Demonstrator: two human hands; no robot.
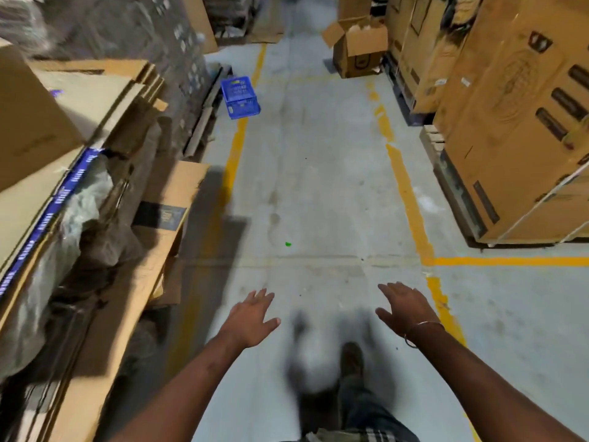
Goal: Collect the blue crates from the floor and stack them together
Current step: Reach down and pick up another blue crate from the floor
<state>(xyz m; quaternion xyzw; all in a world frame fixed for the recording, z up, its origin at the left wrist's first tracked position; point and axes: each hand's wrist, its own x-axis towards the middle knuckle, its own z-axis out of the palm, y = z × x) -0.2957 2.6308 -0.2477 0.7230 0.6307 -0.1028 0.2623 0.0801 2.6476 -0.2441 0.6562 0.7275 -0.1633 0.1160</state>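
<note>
Down the aisle, well ahead of both hands, one blue crate (240,97) sits on the floor (318,186), tilted, its base on the left yellow line (237,148). Only crate I can see; no stack in view.

Left hand (251,317) and right hand (406,309) are out in front, palms down, fingers (264,296) spread and straight, holding nothing. Thin bangle (420,330) on the right wrist. Person looks mid-stride, one shoe (352,358) forward, the blur beside it probably the other foot.

Biggest things first:
- Tall strapped cartons (510,122), ahead-right of the right hand, on a pallet.
- Flattened cardboard sheets (95,90) and a plastic-wrapped bundle (76,205), left of the left hand; one sheet (172,202) leans out toward the left line.
- Open carton (358,47) far ahead-right, flaps up, past the crate.
- Small green speck (288,244) on the floor, between hands and crate.

Risks, my read:
- Crate is just beside the racking edge on the left; reaching down for it could clip knuckles or catch the leaning cardboard.
- Tilted crate may rock or slide when gripped from one side, so take both rims.
- Path itself looks walkable; the leaning sheet narrows the left side.

Task looks early: nothing collected in view.
</note>
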